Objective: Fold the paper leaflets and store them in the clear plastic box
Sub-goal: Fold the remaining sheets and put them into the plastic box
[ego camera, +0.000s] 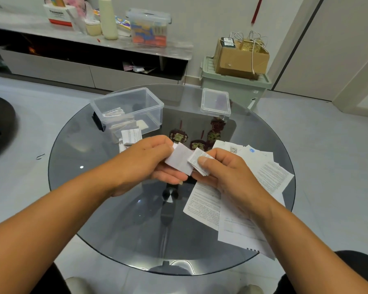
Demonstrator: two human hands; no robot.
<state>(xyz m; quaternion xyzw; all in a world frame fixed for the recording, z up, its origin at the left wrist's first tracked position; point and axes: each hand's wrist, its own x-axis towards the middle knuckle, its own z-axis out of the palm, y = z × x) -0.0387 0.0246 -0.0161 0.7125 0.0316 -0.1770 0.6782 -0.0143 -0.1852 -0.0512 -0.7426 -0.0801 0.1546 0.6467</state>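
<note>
— Where is the leaflet (182, 161) being worked on?

— Held in the air over the middle of the round glass table (119, 219), between both hands. The left hand (151, 164) cups it from below and behind, fingers curled under the paper. The right hand (219, 166) pinches the folded end, thumb pressed on top. It looks mostly folded down to a small packet, so the person is probably squeezing in a last crease.

— Why hold it up rather than flat on the glass?

— Likely because a small, thick fold is easier to pinch tight between thumb and fingers than to press on a slick surface.

— And the box?

— The clear plastic box (149, 102) stands open at the far left of the table, within easy reach of the left hand. Several folded leaflets (117, 115) already lie inside, toward its left and near end; much of it is unfilled. Two more folded packets (131, 135) sit on the glass just in front of it, seemingly waiting to go in.

— Its lid?

— A clear lid (215, 101) rests apart at the far right of the table, presumably set aside to keep the opening free.

— What remains?

— A fan of unfolded sheets (266, 177) lies on the right side, partly under the right forearm, so plenty of folding seems left.
</note>
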